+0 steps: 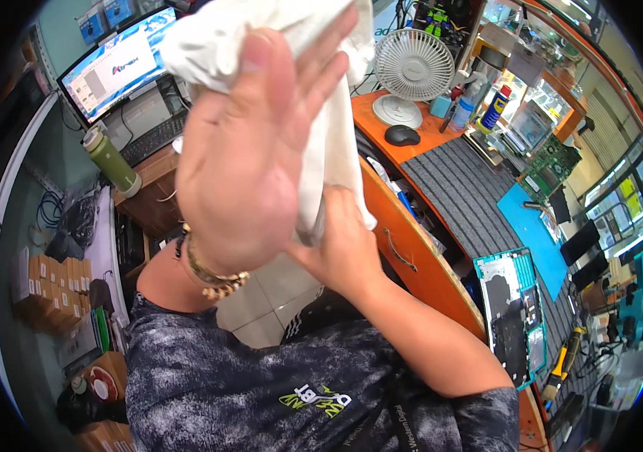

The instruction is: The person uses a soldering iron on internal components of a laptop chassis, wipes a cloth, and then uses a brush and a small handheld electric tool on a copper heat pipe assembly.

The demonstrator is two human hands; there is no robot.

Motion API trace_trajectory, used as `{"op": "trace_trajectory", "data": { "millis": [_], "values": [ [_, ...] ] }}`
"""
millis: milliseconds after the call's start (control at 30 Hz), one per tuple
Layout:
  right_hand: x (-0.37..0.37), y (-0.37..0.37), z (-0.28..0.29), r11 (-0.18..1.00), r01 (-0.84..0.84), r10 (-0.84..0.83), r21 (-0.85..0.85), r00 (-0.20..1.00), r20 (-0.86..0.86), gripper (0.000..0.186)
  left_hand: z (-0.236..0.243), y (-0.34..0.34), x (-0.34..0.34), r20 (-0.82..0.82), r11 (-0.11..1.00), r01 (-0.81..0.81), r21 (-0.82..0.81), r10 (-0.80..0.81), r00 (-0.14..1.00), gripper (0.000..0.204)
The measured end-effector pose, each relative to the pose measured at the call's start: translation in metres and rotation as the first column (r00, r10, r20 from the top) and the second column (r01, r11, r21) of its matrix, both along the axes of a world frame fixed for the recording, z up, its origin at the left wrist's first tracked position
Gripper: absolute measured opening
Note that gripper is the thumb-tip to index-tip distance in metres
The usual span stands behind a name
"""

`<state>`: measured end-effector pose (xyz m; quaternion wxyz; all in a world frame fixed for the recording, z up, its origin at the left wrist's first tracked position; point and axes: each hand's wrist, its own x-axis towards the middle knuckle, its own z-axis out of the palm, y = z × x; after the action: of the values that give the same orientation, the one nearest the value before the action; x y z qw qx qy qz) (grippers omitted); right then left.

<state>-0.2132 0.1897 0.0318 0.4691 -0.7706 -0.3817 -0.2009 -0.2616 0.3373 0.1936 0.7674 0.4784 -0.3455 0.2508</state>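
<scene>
In the head view, a long, soft white cloth [330, 147] is held up to the left of the round white desk fan [415, 64], in the air in front of the body. As judged from how it hangs, the handling is partway: the cloth is lifted clear of the orange wooden desk [370, 113] on which the fan stands, but it is neither laid down nor neatly folded. What is left beyond that cannot be told.

The cloth's long axis runs steeply, leaning from upper left to lower right. Its bunched upper part is cut off by the top edge, level with the fan and to its left; its narrower lower end points downward, below and left of the fan, near the orange drawer front [412, 252].

The bare left hand [239, 154], farther left of the fan, is raised with its palm toward the camera, thumb and fingers apart, in front of the cloth; whether the cloth is touched cannot be told. The bare right hand [344, 245], below and left of the fan, is closed on the hanging lower part. Just below the fan, a black computer mouse [403, 135] is seen.
</scene>
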Motion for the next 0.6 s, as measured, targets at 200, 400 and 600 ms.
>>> {"op": "trace_trajectory", "data": {
  "millis": [200, 400, 600],
  "values": [
    [0.079, -0.021, -0.015, 0.990, 0.018, 0.038, 0.140, 0.921, -0.389, 0.019, -0.008, 0.027, 0.007, 0.117, 0.785, -0.613, 0.088, 0.603, 0.789, 0.058],
    [0.116, -0.043, 0.047, 0.940, -0.110, 0.261, 0.323, 0.842, -0.472, 0.025, -0.058, 0.089, 0.018, 0.351, -0.023, -0.641, 0.767, 0.851, 0.389, 0.036],
    [0.095, -0.060, 0.100, 0.884, 0.038, 0.036, -0.466, 0.988, 0.150, 0.049, -0.088, 0.109, 0.018, 0.336, -0.111, -0.462, 0.880, 0.833, 0.440, 0.033]
  ]
}}
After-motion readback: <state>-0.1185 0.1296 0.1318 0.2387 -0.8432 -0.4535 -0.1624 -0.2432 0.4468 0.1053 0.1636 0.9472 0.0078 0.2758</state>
